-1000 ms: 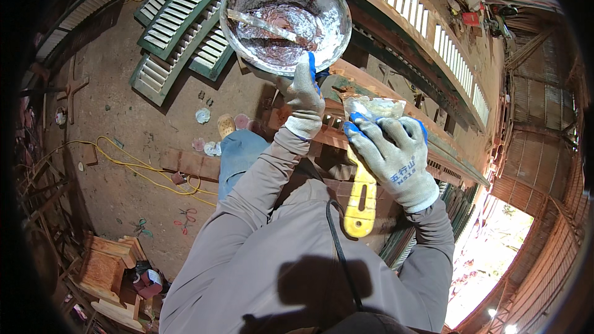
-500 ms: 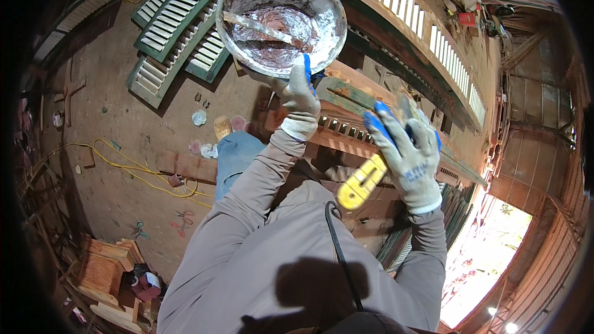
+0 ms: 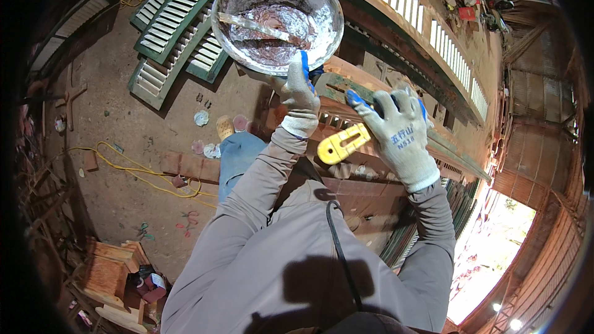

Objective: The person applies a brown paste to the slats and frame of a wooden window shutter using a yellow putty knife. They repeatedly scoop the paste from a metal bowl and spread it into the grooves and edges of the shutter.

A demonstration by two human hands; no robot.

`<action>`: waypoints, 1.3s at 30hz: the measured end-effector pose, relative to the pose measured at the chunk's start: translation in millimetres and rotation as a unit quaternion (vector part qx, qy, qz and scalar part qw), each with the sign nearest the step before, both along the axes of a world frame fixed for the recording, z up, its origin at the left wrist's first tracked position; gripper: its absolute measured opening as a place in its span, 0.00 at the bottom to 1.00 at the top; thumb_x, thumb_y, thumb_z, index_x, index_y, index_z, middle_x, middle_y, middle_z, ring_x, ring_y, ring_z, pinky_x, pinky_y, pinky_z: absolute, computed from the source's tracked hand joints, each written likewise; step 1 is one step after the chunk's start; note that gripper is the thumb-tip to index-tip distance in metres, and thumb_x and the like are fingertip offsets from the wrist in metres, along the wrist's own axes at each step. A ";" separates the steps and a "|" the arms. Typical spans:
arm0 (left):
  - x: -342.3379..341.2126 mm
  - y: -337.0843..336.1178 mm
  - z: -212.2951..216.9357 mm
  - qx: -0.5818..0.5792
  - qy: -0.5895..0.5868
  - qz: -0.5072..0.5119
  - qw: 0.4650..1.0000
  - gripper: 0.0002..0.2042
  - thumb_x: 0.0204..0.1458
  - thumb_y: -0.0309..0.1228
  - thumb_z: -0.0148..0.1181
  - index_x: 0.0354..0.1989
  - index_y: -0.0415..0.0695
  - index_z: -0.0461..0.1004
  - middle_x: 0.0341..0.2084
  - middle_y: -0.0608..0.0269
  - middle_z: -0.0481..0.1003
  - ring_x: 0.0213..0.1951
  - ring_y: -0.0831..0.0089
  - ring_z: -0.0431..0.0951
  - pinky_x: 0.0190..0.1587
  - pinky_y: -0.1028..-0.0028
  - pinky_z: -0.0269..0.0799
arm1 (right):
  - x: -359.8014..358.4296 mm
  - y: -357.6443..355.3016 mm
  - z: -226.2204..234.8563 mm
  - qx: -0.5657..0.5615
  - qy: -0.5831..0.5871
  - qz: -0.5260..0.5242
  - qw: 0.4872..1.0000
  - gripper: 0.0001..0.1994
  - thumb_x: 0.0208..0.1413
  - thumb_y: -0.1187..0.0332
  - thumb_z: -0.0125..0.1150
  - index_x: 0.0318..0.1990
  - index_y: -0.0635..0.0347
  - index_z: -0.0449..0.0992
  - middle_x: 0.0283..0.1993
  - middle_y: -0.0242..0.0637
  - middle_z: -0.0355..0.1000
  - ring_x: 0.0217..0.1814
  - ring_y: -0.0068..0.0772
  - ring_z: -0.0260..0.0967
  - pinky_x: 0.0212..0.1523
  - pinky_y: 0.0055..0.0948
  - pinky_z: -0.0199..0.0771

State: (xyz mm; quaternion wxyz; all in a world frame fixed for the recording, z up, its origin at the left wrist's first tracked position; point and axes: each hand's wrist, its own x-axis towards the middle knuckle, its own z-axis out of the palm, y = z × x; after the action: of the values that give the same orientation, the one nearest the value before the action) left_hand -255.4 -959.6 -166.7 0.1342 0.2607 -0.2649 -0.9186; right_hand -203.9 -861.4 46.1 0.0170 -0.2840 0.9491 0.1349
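Observation:
My left hand [image 3: 299, 98], in a whitish glove with blue fingertips, is closed on the near rim of a round bowl [image 3: 339, 21], thumb uppermost. Reddish-brown and whitish paste [image 3: 272, 46] coats the bowl's inside, and a flat stick [image 3: 253, 25] lies across it. My right hand [image 3: 399, 133], gloved alike, is closed around a putty knife with a yellow slotted handle [image 3: 342, 144]. The handle points left toward my body's middle; the hand hides most of the blade. Beneath this hand lies a wooden louvred frame [image 3: 337, 117].
Green louvred shutters [image 3: 176, 21] lie on the floor at the far left. A long pale louvred panel [image 3: 427, 18] stretches across the far right. Yellow cord [image 3: 133, 169], two pairs of scissors [image 3: 187, 222] and a wooden box [image 3: 105, 269] are at the left. Bright doorway [image 3: 489, 253] at right.
My right hand has turned and shifted slightly up and left, swinging the yellow handle up and left. The bowl in my left hand has moved very slightly left.

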 end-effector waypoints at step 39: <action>14.5 -1.5 -33.2 -0.538 0.089 -0.022 0.838 0.12 0.65 0.22 0.47 0.54 0.31 0.70 0.50 0.54 0.75 0.46 0.71 0.77 0.49 0.71 0.76 | -92.5 -39.3 1.8 -0.359 0.096 0.072 0.926 0.12 0.50 0.70 0.70 0.43 0.58 0.79 0.35 0.42 0.77 0.34 0.44 0.77 0.37 0.34 0.77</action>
State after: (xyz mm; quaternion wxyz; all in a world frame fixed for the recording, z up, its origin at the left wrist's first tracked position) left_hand -240.8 -961.1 -199.9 0.2559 0.0585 -0.7099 -0.6536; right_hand -296.4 -900.7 48.0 -0.1870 -0.3246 0.9081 -0.1872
